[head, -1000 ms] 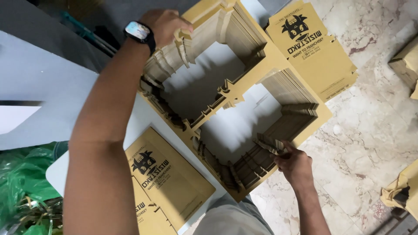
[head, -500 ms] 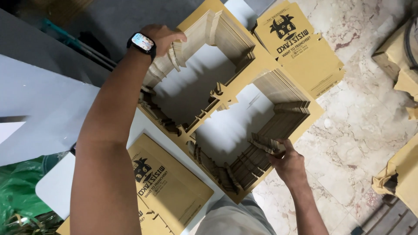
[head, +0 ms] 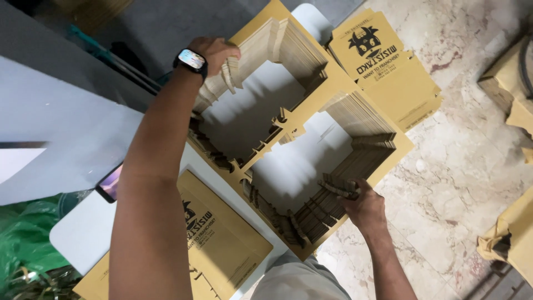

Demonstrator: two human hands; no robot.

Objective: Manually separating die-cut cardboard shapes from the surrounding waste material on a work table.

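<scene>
A white table (head: 89, 233) carries a thick stack of flat die-cut cardboard box blanks (head: 311, 111), standing unfolded with two large window openings. More printed blanks lie flat at the near edge (head: 222, 244) and far corner (head: 383, 66). The left hand (head: 214, 53), smartwatch (head: 191, 58) on its wrist, grips the stack's far side; the right hand (head: 363, 208) pinches a few sheets at the near corner. No box looks folded yet, so most work seems to remain.
</scene>
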